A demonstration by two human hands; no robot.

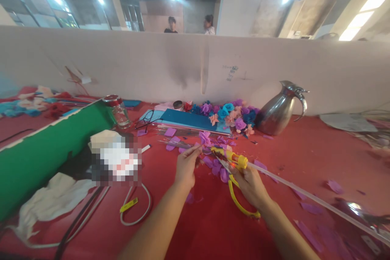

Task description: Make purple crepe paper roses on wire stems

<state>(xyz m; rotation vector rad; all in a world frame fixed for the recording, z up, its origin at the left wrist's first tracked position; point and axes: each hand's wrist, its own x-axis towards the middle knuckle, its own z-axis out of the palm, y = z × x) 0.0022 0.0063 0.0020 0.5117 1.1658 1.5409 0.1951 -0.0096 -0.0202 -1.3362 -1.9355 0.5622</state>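
Observation:
My left hand (186,166) is closed in a pinch, its fingertips just under a purple paper flower (204,138); a thin stem seems to lie between them. My right hand (251,185) is closed around yellow-handled scissors (236,201), whose blades point up and left. Right by those fingers is a yellow glue gun (231,157) with a small red light. A long clear glue stick (304,195) runs from its back end toward the lower right. Purple paper petals (217,167) lie scattered under and between both hands. The right fingertips are partly hidden.
Thin wires (178,143) and a blue sheet (190,119) lie ahead, beside finished paper flowers (233,115). A metal jug (277,109) stands back right, a red-lidded glass jar (118,111) back left. A green board (55,150) and a white cable (149,207) are at left.

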